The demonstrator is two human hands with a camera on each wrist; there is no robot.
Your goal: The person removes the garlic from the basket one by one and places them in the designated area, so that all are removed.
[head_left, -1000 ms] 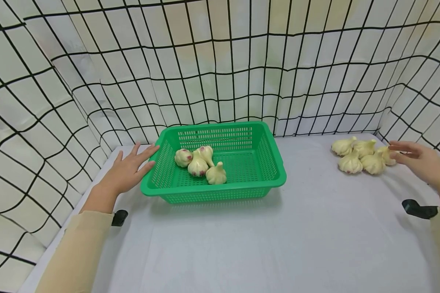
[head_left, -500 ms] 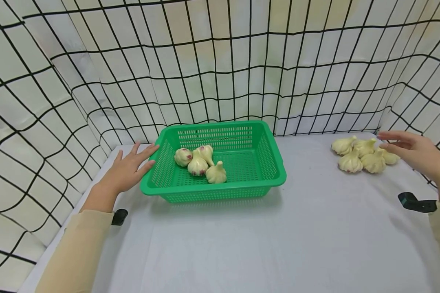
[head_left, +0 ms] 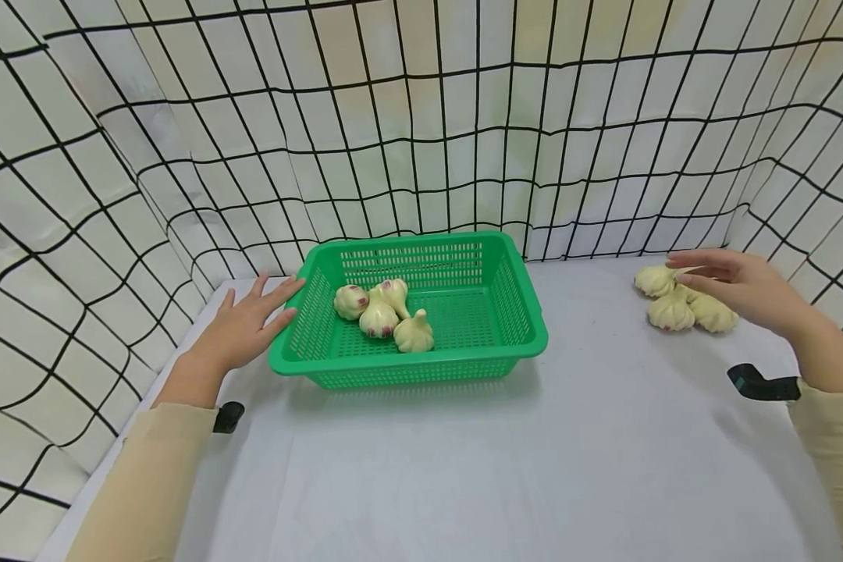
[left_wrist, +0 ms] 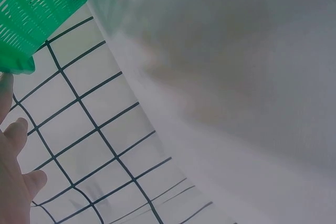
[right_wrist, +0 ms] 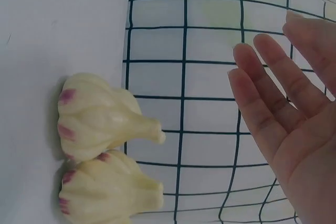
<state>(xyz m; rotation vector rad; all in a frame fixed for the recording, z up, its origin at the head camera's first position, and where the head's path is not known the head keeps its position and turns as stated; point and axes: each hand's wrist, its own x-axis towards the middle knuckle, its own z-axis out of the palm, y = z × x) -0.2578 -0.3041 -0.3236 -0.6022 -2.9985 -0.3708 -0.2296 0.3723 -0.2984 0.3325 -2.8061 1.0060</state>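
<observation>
L hand [head_left: 244, 326] spread, touching L rim of green basket [head_left: 421, 376]; R hand [head_left: 748, 289] w/ fingers extended, slightly apart, above garlic pile [head_left: 670, 314]. 4 garlic bulbs [head_left: 378, 316] in basket, mostly L half. White table [head_left: 464, 468] below, black net [left_wrist: 97, 128] behind.

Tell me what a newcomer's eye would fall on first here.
Likely the bright green basket, with four garlic bulbs grouped toward its left and the left hand at its left rim. Next, the right hand, over the pale garlic cluster at the back right of the table.
</observation>
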